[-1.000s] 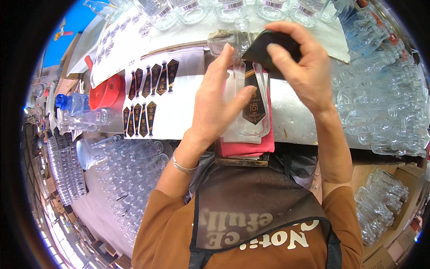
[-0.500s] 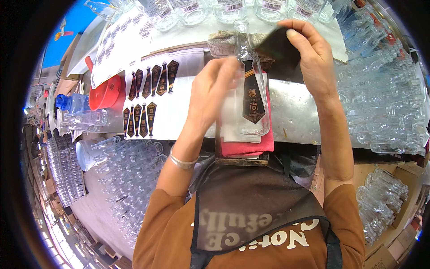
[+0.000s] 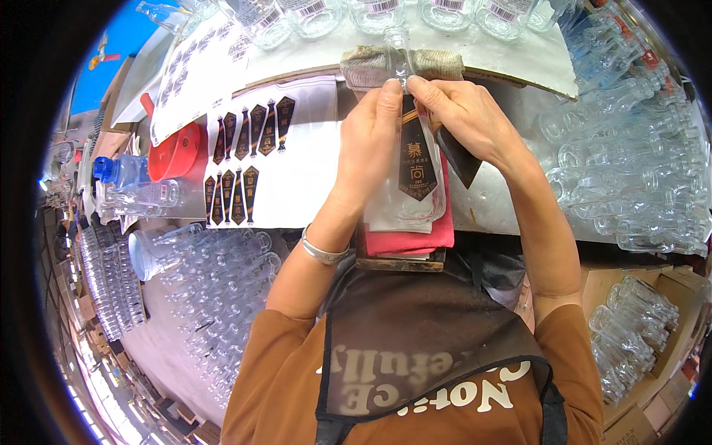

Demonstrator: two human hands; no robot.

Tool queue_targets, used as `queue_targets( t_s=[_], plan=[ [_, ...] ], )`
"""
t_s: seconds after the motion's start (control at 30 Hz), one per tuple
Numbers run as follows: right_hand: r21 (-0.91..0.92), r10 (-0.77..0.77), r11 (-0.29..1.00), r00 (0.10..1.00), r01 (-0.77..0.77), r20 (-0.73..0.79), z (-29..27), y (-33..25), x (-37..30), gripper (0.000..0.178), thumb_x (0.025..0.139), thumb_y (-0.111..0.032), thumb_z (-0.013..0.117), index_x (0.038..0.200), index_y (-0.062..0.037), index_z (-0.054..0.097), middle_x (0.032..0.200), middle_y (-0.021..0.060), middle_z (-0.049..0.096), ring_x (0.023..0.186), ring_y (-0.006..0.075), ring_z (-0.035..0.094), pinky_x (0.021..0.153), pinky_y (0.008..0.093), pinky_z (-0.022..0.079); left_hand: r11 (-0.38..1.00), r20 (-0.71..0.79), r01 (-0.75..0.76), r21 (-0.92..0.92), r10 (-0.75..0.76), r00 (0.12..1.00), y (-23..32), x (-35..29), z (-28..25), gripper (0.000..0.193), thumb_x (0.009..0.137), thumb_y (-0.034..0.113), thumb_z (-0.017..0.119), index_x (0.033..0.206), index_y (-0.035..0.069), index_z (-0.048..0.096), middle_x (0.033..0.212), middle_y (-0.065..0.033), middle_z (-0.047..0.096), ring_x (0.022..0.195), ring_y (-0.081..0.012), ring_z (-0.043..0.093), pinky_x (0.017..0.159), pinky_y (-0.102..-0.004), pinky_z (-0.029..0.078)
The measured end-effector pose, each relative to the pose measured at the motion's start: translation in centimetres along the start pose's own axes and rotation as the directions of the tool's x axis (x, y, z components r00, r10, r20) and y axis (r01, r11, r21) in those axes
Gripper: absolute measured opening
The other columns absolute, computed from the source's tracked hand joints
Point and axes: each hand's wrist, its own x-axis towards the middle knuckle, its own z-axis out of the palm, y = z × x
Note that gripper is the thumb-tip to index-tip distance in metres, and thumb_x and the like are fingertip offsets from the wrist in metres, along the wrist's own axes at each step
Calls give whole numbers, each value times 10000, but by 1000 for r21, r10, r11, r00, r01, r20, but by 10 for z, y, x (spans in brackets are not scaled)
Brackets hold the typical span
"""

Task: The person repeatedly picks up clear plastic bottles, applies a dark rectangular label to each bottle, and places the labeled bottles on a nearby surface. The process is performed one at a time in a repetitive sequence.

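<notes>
A clear glass bottle (image 3: 437,209) lies on its back, its neck resting on a rolled, stained cloth (image 3: 437,63) and its base toward me. On its upper face is a black tie-shaped label (image 3: 417,167) with gold markings. My left hand (image 3: 368,141) is closed on the bottle's left side, thumb pressing near the shoulder. My right hand (image 3: 467,119) presses its thumb beside it at the label's top. A dark flat piece (image 3: 461,157), like a scraper blade, is tucked under the right hand's fingers. Beneath the bottle are white paper and a folded pink cloth (image 3: 415,242).
A white sheet with several black tie labels (image 3: 258,130) lies left, beside a red dish (image 3: 174,154) and a blue-capped bottle (image 3: 119,170). Upright glass bottles (image 3: 374,18) line the far side. More bottles (image 3: 615,170) lie right; others stand lower left and in a carton (image 3: 660,378).
My right hand has come down and left from beside the bottle onto its shoulder, bringing the dark piece along. My left hand has settled with its thumb on the label's top.
</notes>
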Motion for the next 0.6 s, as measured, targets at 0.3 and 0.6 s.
queue_targets(
  t_s=[0.3,0.6],
  plan=[
    [151,-26,989,996,13,87,-2,15,3,663,990,-586,455,962,12,740,888,145,735,860,263,683,869,343,503,989,23,141,-48,-140,990,22,4,-7,624,1011,590,488,855,7,648,737,-26,600,648,-96,534,599,-239,422],
    [-22,5,1000,999,-4,36,0,5,-7,660,956,-590,513,931,35,722,812,196,676,777,262,642,752,372,495,983,51,90,163,-100,994,17,17,-12,730,952,664,518,743,-23,647,661,-96,635,647,-171,611,634,-322,492]
  ],
)
